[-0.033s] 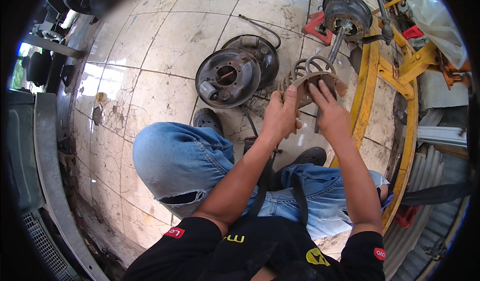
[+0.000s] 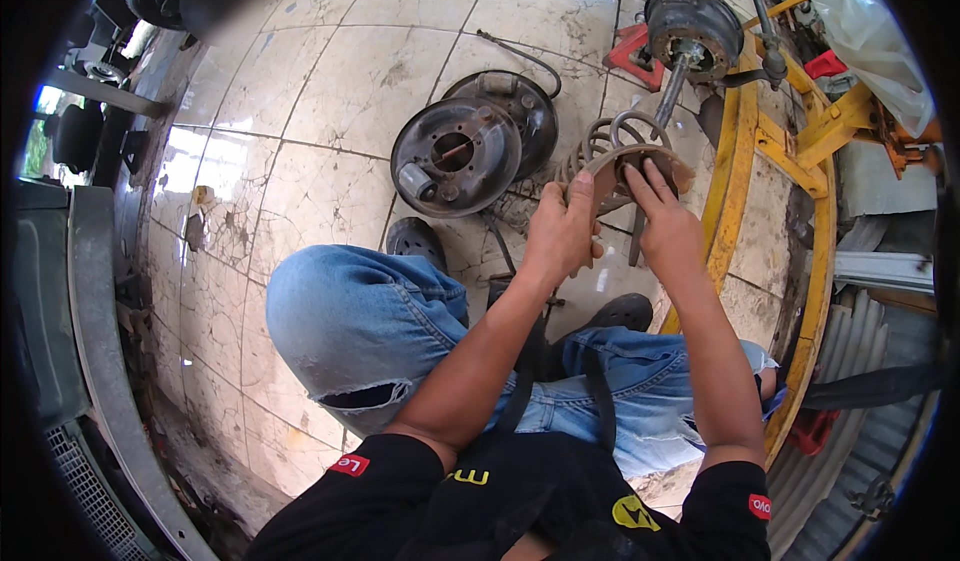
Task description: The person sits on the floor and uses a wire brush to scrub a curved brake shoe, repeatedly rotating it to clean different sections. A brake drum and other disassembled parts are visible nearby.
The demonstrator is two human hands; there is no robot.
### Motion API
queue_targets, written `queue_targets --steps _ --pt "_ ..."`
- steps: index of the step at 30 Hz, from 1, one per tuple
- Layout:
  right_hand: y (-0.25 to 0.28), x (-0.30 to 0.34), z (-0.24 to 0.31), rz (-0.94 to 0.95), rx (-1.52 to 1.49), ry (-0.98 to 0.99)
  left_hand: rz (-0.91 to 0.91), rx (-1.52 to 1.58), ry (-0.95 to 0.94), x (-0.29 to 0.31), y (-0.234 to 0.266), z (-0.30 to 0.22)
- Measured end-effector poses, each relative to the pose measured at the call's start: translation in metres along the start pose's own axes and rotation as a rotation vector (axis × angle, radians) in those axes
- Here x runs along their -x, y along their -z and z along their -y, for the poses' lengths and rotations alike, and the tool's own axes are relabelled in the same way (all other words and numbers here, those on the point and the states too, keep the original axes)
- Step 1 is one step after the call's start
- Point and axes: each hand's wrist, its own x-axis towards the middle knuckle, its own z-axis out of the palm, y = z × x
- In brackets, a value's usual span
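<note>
My left hand [image 2: 562, 229] is wrapped round the left edge of a curved, rusty-brown metal piece [image 2: 605, 179], with the thumb up along its rim. Against the dark inner face of that piece lie the outstretched index and middle fingers of my right hand [image 2: 668, 226]; its other fingers are partly hidden. Just behind the piece are the grey-brown loops of a coil spring [image 2: 600, 136]; I cannot tell whether the two are joined. A flat dark metal strip [image 2: 636, 239] shows below the piece, between my hands.
Two round black brake backing plates [image 2: 415, 151] overlap on the tiled floor [image 2: 330, 111] to the left. Beyond my hands is a hub on an axle [image 2: 695, 36], near a red stand [image 2: 632, 56]. A yellow metal frame [image 2: 735, 151] runs along the right. A black hose [image 2: 520, 51] lies behind the plates.
The fingers of my right hand have shifted slightly across the inner face of the curved piece. My left hand keeps the same grip.
</note>
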Motion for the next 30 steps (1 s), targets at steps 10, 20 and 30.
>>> queue_targets --steps 10,20,30 --pt "0.006 0.0 0.009 0.042 0.043 0.005 0.008 0.009 0.019 -0.004 0.0 0.004" --pt "0.008 0.0 0.011 0.062 0.006 0.075 0.245 0.325 0.082 -0.007 0.013 0.011" --pt "0.005 0.001 0.002 0.031 0.037 0.003 0.149 0.212 -0.034 0.002 0.008 0.005"
